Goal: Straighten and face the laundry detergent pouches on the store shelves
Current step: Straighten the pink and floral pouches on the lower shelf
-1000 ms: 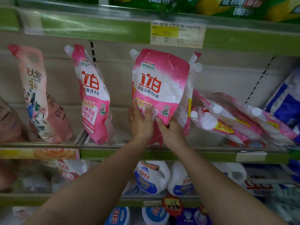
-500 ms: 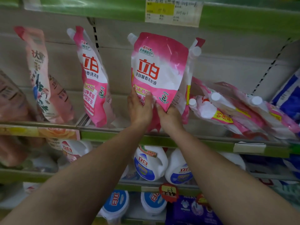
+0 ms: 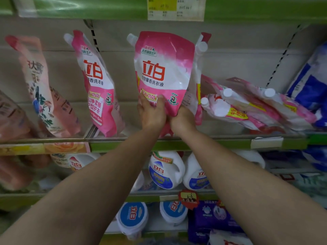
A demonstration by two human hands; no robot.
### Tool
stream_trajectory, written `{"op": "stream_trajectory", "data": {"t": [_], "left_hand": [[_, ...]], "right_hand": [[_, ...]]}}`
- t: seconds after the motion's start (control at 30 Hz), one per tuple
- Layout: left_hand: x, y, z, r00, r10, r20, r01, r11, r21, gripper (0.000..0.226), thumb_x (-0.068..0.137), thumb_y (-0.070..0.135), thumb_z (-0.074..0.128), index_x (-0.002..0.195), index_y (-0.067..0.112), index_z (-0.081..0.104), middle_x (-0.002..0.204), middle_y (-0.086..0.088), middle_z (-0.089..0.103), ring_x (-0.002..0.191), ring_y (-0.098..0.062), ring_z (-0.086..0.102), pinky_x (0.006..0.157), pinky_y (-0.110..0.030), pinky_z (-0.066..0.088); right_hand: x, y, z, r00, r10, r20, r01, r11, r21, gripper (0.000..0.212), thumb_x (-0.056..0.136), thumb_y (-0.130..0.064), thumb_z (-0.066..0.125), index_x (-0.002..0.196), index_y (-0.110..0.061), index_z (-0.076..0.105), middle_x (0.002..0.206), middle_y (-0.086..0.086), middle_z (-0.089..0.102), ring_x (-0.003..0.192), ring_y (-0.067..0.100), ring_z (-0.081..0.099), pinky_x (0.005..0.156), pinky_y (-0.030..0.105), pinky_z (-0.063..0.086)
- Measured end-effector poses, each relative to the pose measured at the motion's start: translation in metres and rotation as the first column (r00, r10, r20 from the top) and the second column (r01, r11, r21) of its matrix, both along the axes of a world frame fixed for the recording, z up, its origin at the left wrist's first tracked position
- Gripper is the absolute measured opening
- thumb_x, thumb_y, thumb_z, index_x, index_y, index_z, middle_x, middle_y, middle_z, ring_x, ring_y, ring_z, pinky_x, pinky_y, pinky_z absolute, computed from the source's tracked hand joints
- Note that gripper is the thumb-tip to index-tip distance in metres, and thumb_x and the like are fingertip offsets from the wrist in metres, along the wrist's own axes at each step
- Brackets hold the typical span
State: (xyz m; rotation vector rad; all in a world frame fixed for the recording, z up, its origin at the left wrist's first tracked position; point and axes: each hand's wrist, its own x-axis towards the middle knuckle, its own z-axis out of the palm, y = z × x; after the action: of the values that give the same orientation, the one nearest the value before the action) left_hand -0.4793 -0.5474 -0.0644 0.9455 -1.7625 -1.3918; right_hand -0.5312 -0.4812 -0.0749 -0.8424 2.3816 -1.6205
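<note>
A pink and white detergent pouch (image 3: pixel 163 68) stands upright with its front label facing me on the middle shelf (image 3: pixel 212 143). My left hand (image 3: pixel 151 114) grips its lower left part, thumb across the label. My right hand (image 3: pixel 183 121) holds its lower right corner from below. A second pouch (image 3: pixel 199 82) stands edge-on just behind it on the right. Another pink pouch (image 3: pixel 96 85) leans to the left of my hands, turned partly sideways. Several pink pouches (image 3: pixel 247 106) lie toppled on the shelf to the right.
A peach floral pouch (image 3: pixel 40 89) leans at far left. Blue and white packs (image 3: pixel 311 82) stand at far right. White detergent jugs (image 3: pixel 165 170) fill the shelf below, with tubs (image 3: pixel 132 218) and a purple pack (image 3: pixel 212 218) under them. A price tag (image 3: pixel 176 8) hangs above.
Both hands keep hold of the same pouch. It stands slightly more upright and square to me than before, and the camera view has shifted a little.
</note>
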Motion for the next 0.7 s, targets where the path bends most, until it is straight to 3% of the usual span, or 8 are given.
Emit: {"op": "stream_trajectory", "data": {"t": [0.17,0.33,0.47,0.6,0.7], "left_hand": [[0.008,0.003,0.002,0.999,-0.023,0.029,0.023,1.000,0.003,0.071,0.096,0.047,0.044,0.154,0.026,0.011,0.153,-0.013,0.028,0.139,-0.034,0.032,0.113,-0.051,0.030],[0.014,0.011,0.004,0.994,-0.087,0.072,0.088,0.996,-0.008,0.073,0.096,0.047,0.043,0.155,0.027,0.005,0.158,-0.013,0.017,0.143,-0.034,0.023,0.116,-0.049,0.024],[0.015,0.005,0.009,0.983,-0.138,0.123,0.140,0.990,-0.006,0.070,0.095,0.051,0.041,0.155,0.026,0.012,0.157,-0.012,0.022,0.142,-0.033,0.026,0.116,-0.047,0.024],[0.019,0.002,0.009,0.974,-0.162,0.159,0.169,0.985,-0.027,0.070,0.095,0.051,0.042,0.154,0.027,0.012,0.155,-0.013,0.026,0.140,-0.036,0.028,0.114,-0.050,0.027],[0.022,0.003,0.008,0.969,-0.183,0.166,0.193,0.980,-0.051,0.066,0.096,0.048,0.042,0.152,0.024,0.018,0.154,-0.015,0.029,0.138,-0.037,0.033,0.112,-0.051,0.030]], "right_hand": [[0.005,0.002,0.003,0.999,-0.027,-0.021,0.028,0.997,0.068,0.023,0.091,-0.036,0.055,0.101,-0.020,0.067,0.092,0.003,0.070,0.086,0.025,0.065,0.078,0.037,0.053],[0.011,0.008,0.013,1.000,0.005,-0.016,-0.003,0.995,0.095,0.027,0.097,-0.038,0.046,0.107,-0.022,0.065,0.093,0.000,0.066,0.083,0.018,0.059,0.063,0.024,0.042],[0.015,0.012,0.020,1.000,0.024,-0.007,-0.023,0.983,0.183,0.035,0.099,-0.039,0.040,0.120,-0.020,0.061,0.113,0.007,0.066,0.100,0.026,0.061,0.086,0.034,0.048],[0.015,0.016,0.023,0.998,0.058,-0.003,-0.055,0.967,0.248,0.032,0.098,-0.038,0.041,0.117,-0.020,0.061,0.108,0.005,0.066,0.097,0.025,0.061,0.084,0.034,0.048],[0.017,0.018,0.019,0.999,0.012,-0.031,-0.006,0.982,0.187,0.024,0.095,-0.031,0.048,0.113,-0.022,0.062,0.093,-0.002,0.062,0.083,0.017,0.057,0.074,0.028,0.045]]}}
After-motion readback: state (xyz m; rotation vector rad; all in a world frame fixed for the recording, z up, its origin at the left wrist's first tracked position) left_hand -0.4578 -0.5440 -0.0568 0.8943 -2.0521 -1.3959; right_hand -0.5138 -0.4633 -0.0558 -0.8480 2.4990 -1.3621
